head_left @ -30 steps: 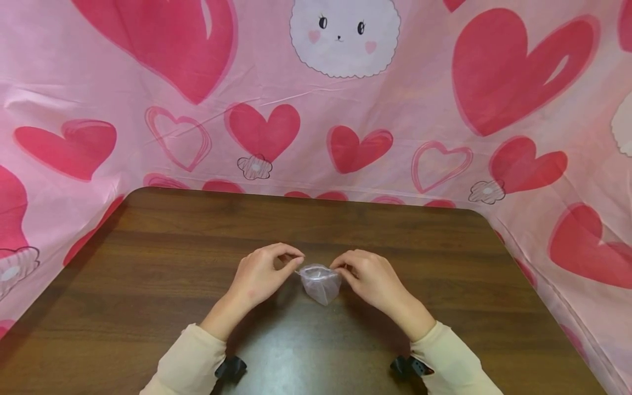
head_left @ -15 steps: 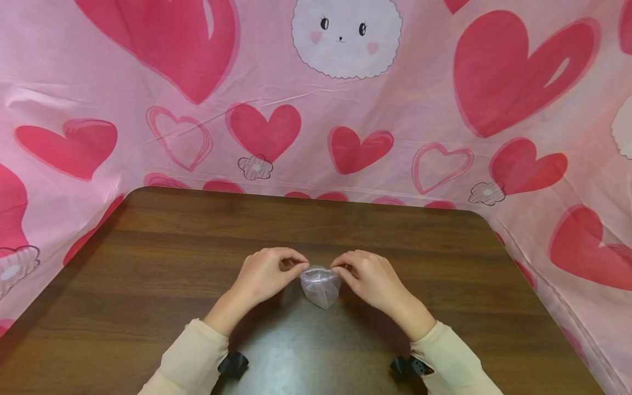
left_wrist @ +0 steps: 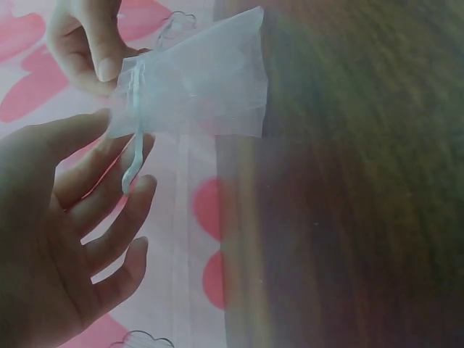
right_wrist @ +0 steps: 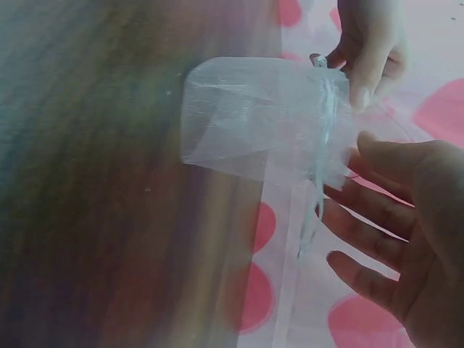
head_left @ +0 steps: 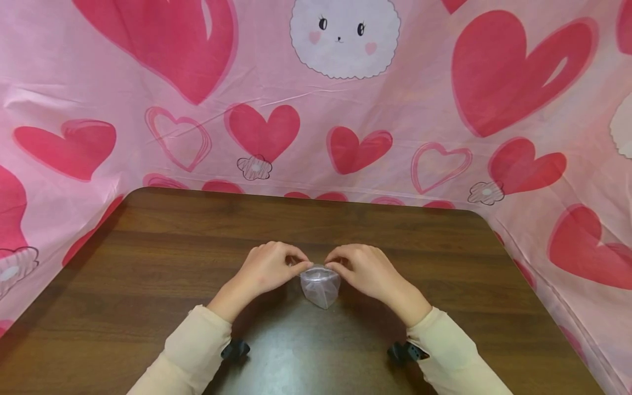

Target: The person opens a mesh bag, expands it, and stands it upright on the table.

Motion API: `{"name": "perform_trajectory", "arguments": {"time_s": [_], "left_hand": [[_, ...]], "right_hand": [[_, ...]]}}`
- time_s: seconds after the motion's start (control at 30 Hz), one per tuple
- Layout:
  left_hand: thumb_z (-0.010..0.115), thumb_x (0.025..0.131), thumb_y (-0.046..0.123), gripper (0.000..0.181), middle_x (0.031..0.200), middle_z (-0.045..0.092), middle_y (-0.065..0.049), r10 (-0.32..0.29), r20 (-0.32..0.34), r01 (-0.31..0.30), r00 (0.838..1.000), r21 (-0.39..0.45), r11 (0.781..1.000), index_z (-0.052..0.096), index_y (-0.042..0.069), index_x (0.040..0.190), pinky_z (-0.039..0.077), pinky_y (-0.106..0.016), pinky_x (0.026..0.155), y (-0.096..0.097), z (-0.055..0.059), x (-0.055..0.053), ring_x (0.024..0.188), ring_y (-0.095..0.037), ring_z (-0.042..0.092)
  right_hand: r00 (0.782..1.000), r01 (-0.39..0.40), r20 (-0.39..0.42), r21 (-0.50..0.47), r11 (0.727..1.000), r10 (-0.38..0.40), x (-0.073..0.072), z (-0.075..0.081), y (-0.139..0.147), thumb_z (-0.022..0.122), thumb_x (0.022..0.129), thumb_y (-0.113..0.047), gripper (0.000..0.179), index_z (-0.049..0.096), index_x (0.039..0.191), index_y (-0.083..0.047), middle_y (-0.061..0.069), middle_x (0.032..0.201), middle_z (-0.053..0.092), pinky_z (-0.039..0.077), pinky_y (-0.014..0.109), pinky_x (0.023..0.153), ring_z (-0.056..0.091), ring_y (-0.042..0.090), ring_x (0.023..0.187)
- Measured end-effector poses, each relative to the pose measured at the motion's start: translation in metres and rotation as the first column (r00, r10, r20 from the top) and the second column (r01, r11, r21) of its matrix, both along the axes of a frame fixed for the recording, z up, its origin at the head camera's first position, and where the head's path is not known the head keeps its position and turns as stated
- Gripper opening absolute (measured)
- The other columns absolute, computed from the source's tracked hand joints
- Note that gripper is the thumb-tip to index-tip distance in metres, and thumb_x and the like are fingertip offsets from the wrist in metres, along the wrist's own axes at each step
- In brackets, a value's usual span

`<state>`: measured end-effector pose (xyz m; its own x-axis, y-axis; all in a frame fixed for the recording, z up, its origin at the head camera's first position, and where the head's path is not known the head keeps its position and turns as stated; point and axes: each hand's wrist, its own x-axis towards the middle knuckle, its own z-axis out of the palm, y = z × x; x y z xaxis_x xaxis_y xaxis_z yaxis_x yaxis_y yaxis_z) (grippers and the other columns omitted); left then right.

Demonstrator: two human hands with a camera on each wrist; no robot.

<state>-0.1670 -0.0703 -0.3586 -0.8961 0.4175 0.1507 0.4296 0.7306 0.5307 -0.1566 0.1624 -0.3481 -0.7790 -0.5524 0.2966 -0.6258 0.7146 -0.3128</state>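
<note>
A small sheer white organza drawstring pouch point(head_left: 321, 291) hangs mouth up between the hands, over the middle of the table. My left hand point(head_left: 269, 267) pinches the left side of its mouth between thumb and index finger. On the opposite side my right hand point(head_left: 367, 270) pinches the rim likewise. In the left wrist view, a pale drawstring point(left_wrist: 137, 109) runs round the neck of the pouch, and its loose end dangles by the left fingers point(left_wrist: 123, 232). The right wrist view shows more drawstring point(right_wrist: 324, 138) hanging near the right fingers point(right_wrist: 366, 228). Nothing shows inside the see-through cloth.
The dark brown wooden table point(head_left: 197, 230) spreads out around both hands. A pink cloth point(head_left: 296, 82) with hearts rises behind the table and along its sides. Each wrist carries a black camera point(head_left: 236, 350) below its cream sleeve point(head_left: 185, 351).
Both hands have drawn slightly closer together along the pouch's mouth. The left fingertips moved right onto the rim, and the right ones shifted a little left. The pouch stays nearly in place.
</note>
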Motion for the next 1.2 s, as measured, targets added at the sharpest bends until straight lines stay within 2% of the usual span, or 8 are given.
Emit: {"name": "perform_trajectory", "arguments": {"time_s": [0.17, 0.37, 0.5, 0.67, 0.87, 1.07, 1.2], "left_hand": [[0.075, 0.087, 0.040, 0.010, 0.070, 0.065, 0.019, -0.035, 0.055, 0.037, 0.998, -0.045, 0.998, 0.079, 0.031, 0.088, 0.040, -0.032, 0.056, 0.003, 0.006, -0.004, 0.058, -0.008, 0.050], [0.074, 0.088, 0.034, 0.007, 0.066, 0.063, 0.020, -0.059, 0.089, 0.069, 0.994, -0.119, 0.990, 0.079, 0.031, 0.085, 0.037, -0.032, 0.056, 0.008, 0.013, -0.007, 0.060, -0.009, 0.050], [0.073, 0.089, 0.032, 0.008, 0.061, 0.059, 0.018, -0.058, 0.078, 0.068, 0.995, -0.130, 0.989, 0.080, 0.029, 0.085, 0.035, -0.032, 0.054, 0.009, 0.015, -0.007, 0.057, -0.010, 0.048], [0.074, 0.087, 0.033, 0.006, 0.058, 0.057, 0.019, -0.049, 0.088, 0.061, 0.995, -0.144, 0.988, 0.079, 0.031, 0.084, 0.038, -0.032, 0.055, 0.010, 0.015, -0.004, 0.056, -0.008, 0.050], [0.075, 0.085, 0.030, 0.006, 0.063, 0.059, 0.020, -0.073, 0.145, 0.100, 0.987, -0.186, 0.978, 0.076, 0.032, 0.079, 0.043, -0.034, 0.060, 0.014, 0.015, 0.003, 0.059, -0.004, 0.054], [0.072, 0.080, 0.015, 0.017, 0.060, 0.057, 0.019, -0.056, 0.120, 0.080, 0.991, -0.202, 0.976, 0.074, 0.031, 0.075, 0.044, -0.036, 0.061, 0.014, 0.012, 0.005, 0.059, -0.005, 0.053], [0.068, 0.079, 0.012, 0.019, 0.057, 0.056, 0.019, -0.048, 0.121, 0.071, 0.991, -0.189, 0.979, 0.074, 0.030, 0.076, 0.042, -0.035, 0.059, 0.012, 0.010, 0.006, 0.058, -0.006, 0.052]], "right_hand": [[0.997, -0.040, 0.064, 0.058, 0.998, 0.036, -0.007, 0.009, -0.008, 0.077, 0.087, -0.023, 0.007, 0.077, 0.093, -0.019, -0.013, 0.076, 0.066, 0.046, 0.023, 0.059, 0.053, 0.001, 0.064], [0.986, -0.059, 0.160, 0.137, 0.989, 0.037, -0.010, 0.018, -0.017, 0.080, 0.084, -0.025, 0.010, 0.078, 0.090, -0.017, -0.014, 0.072, 0.064, 0.044, 0.022, 0.056, 0.049, 0.001, 0.058], [0.979, -0.012, 0.203, 0.201, 0.980, -0.029, -0.010, 0.021, -0.019, 0.082, 0.082, -0.025, 0.010, 0.078, 0.087, -0.018, -0.012, 0.071, 0.064, 0.045, 0.026, 0.056, 0.050, 0.006, 0.059], [0.962, 0.063, 0.242, 0.257, 0.964, -0.127, -0.009, 0.019, -0.018, 0.082, 0.082, -0.025, 0.007, 0.077, 0.080, -0.021, -0.013, 0.068, 0.061, 0.046, 0.030, 0.058, 0.051, 0.009, 0.059], [0.971, 0.072, 0.204, 0.237, 0.969, -0.122, -0.004, 0.014, -0.016, 0.080, 0.084, -0.024, 0.007, 0.077, 0.080, -0.019, -0.014, 0.063, 0.059, 0.041, 0.028, 0.050, 0.047, 0.008, 0.054], [0.987, 0.062, 0.130, 0.254, 0.965, -0.098, 0.000, 0.012, -0.014, 0.079, 0.083, -0.018, 0.010, 0.074, 0.075, -0.022, -0.015, 0.063, 0.057, 0.043, 0.030, 0.053, 0.047, 0.006, 0.055], [0.987, 0.055, 0.135, 0.260, 0.964, -0.092, 0.001, 0.011, -0.013, 0.078, 0.083, -0.016, 0.011, 0.073, 0.076, -0.023, -0.015, 0.065, 0.058, 0.044, 0.031, 0.055, 0.049, 0.006, 0.057]]}}
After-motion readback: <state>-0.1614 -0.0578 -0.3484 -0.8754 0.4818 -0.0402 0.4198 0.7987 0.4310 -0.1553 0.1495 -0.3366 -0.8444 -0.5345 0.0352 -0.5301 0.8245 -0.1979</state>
